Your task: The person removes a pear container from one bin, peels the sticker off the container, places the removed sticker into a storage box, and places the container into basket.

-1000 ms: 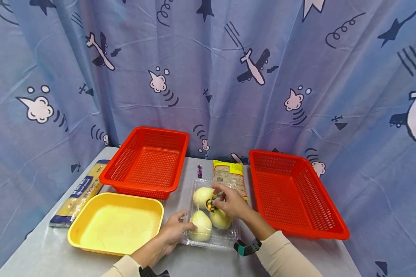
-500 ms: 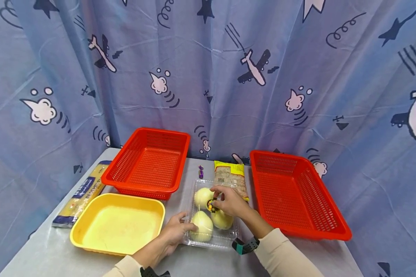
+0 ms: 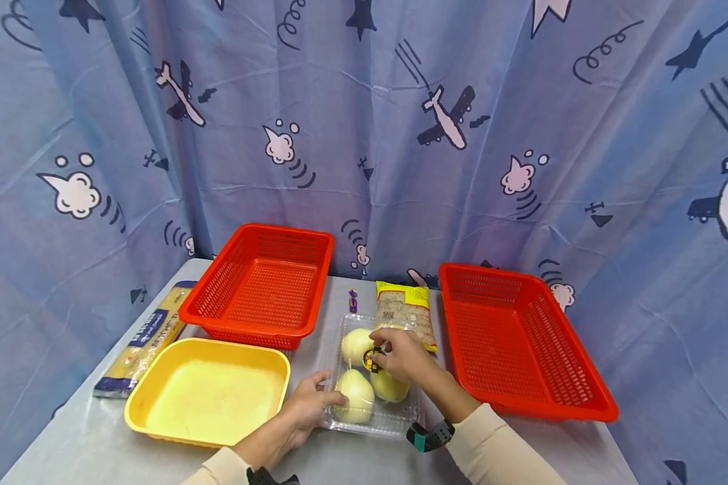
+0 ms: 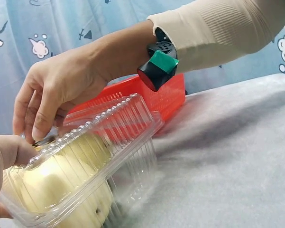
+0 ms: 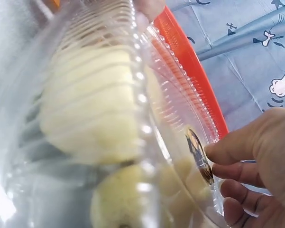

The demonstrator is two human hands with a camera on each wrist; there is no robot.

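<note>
Three pale yellow round fruits (image 3: pixel 356 396), like pears or small melons, lie in a clear plastic clamshell box (image 3: pixel 388 423) with its lid down. My left hand (image 3: pixel 303 405) grips the box's left side, thumb over the top and fingers at the wall. On the lid is a small dark round sticker (image 3: pixel 371 360). My right hand (image 3: pixel 403 353) bends over it, loosely curved fingertips at the lid. In the right wrist view the thumb tip (image 5: pixel 211 151) touches or nearly touches the sticker (image 5: pixel 199 154); a gap shows between thumb and forefinger in the head view.
Red baskets stand at the back left (image 3: pixel 267 286) and right (image 3: pixel 509 343). A yellow tray (image 3: pixel 209 394) sits left of the box, near a long noodle-like packet (image 3: pixel 142 347). Behind the box are a yellow-topped bag (image 3: pixel 403 306) and a purple-wrapped candy (image 3: pixel 353 301).
The view has shifted slightly. Both hands keep nearly the same places on the box, and the fruits and sticker stay where they were.
</note>
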